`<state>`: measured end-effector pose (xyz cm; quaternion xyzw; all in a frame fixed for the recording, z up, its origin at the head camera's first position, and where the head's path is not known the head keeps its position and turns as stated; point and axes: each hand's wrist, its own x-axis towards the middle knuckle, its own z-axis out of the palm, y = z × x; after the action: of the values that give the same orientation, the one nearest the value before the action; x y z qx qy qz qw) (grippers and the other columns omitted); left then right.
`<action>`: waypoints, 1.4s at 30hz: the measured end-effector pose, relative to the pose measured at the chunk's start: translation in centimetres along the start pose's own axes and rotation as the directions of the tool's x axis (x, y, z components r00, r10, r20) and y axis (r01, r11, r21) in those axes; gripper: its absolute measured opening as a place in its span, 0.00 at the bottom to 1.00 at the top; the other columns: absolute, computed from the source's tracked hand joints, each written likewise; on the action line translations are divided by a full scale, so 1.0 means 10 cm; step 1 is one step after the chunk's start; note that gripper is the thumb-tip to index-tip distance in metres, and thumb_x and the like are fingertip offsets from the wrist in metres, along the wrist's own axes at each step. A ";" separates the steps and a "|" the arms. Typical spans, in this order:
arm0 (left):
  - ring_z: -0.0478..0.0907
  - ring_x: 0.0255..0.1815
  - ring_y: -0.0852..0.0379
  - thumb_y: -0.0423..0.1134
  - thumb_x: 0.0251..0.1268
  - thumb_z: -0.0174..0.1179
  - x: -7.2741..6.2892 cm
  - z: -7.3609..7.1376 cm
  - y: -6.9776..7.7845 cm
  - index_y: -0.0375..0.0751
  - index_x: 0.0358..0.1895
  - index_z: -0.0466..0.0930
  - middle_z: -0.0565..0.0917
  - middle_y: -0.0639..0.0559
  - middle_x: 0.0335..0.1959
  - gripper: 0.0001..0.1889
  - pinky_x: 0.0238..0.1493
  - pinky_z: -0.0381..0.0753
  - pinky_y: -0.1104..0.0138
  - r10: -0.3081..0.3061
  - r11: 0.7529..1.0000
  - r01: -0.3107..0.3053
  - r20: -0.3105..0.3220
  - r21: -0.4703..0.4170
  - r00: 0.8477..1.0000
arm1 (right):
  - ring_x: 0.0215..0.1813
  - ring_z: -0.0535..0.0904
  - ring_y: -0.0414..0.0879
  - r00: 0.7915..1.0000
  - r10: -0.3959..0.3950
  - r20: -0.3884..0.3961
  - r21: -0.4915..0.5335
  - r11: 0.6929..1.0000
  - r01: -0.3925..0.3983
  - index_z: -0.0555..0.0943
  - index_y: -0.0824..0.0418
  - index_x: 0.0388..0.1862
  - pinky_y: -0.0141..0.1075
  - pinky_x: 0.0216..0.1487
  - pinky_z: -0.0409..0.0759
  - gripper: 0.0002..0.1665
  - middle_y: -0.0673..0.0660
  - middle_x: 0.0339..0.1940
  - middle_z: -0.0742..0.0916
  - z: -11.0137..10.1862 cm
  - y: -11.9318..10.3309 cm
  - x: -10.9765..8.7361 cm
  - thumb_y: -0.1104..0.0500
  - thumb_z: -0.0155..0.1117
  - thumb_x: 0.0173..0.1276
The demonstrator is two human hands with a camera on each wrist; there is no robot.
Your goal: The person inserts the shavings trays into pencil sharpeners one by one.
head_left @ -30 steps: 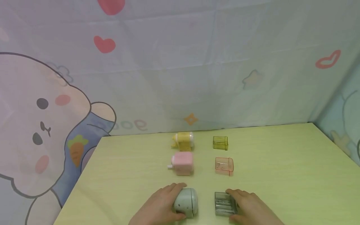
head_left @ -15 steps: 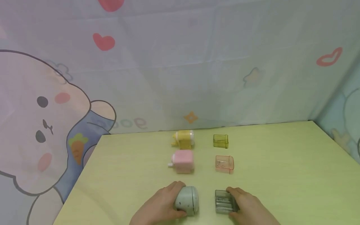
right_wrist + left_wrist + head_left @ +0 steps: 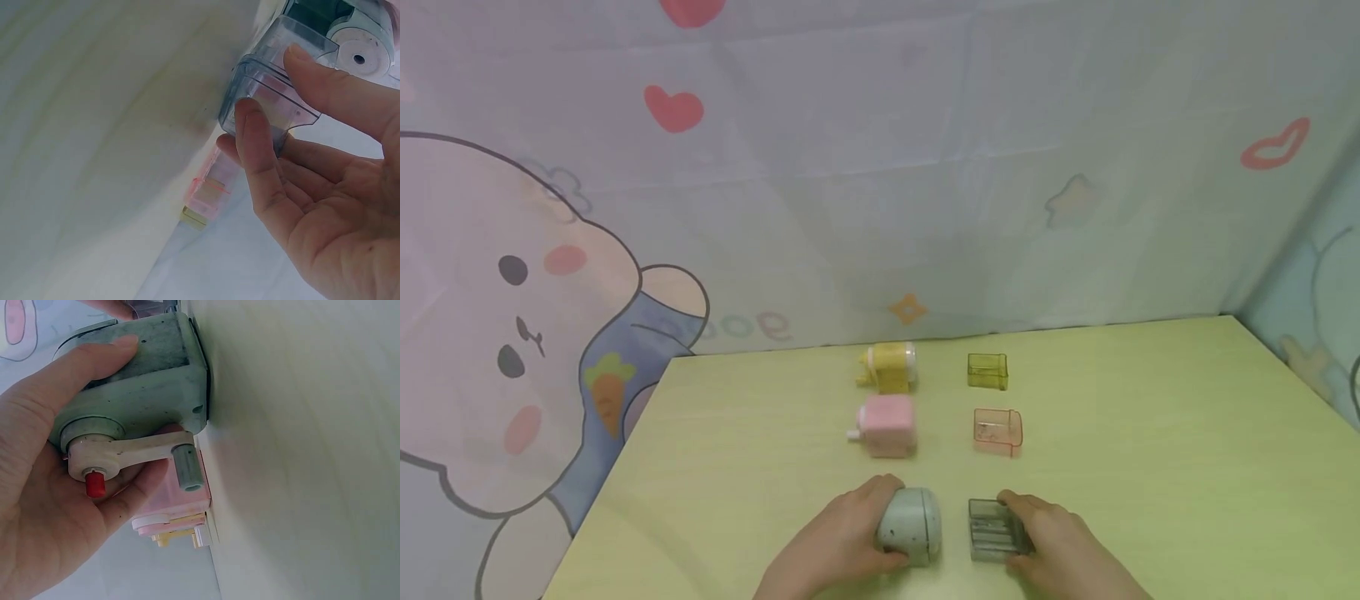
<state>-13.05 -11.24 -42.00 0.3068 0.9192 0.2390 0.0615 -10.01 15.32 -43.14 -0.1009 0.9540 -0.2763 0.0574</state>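
Note:
My left hand [image 3: 842, 537] grips a green hand-crank pencil sharpener [image 3: 912, 527] low over the front of the table. In the left wrist view the thumb lies on the sharpener's body [image 3: 150, 394], and its cream crank [image 3: 137, 450] with a green knob faces the camera. To the right, my right hand [image 3: 1063, 542] holds a clear grey shavings drawer [image 3: 989, 533] between thumb and fingers. The right wrist view has the drawer [image 3: 253, 78] near the sharpener's opening side. A small gap separates drawer and sharpener in the head view.
Behind them stands a pink crank sharpener [image 3: 889, 425], with a yellow one [image 3: 892, 367] farther back. A clear pink drawer [image 3: 997, 431] and a clear yellow drawer [image 3: 987, 372] lie to their right. A printed cloth [image 3: 850, 208] hangs along the table's [image 3: 1150, 433] back edge.
Sharpener and drawer have come closer together: the left hand shifted right with the sharpener, the right hand slightly left with the drawer. The head view tilted a little.

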 end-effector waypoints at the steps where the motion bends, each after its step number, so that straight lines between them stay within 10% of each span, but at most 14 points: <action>1: 0.73 0.37 0.69 0.44 0.46 0.74 0.00 0.00 0.00 0.51 0.53 0.68 0.77 0.62 0.43 0.31 0.40 0.76 0.73 0.002 1.000 -0.002 -0.002 0.003 1.000 | 0.54 0.80 0.50 1.000 -0.006 -0.005 -0.001 1.000 0.006 0.75 0.66 0.59 0.49 0.58 0.77 0.38 0.56 0.55 0.84 0.00 0.00 0.00 0.66 0.74 0.44; 42: 0.71 0.34 0.71 0.42 0.45 0.75 0.12 0.08 0.09 0.50 0.53 0.69 0.76 0.64 0.39 0.30 0.37 0.74 0.76 0.003 0.997 -0.001 0.017 -0.083 1.000 | 0.38 0.75 0.39 0.984 -0.180 0.016 -0.034 0.983 0.180 0.75 0.60 0.50 0.37 0.39 0.78 0.31 0.49 0.40 0.83 0.04 -0.06 0.05 0.66 0.70 0.42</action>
<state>-13.30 -9.61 -42.28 0.3069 0.9076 0.2746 0.0820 -10.36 14.47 -43.17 -0.1894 0.9454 -0.2627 0.0365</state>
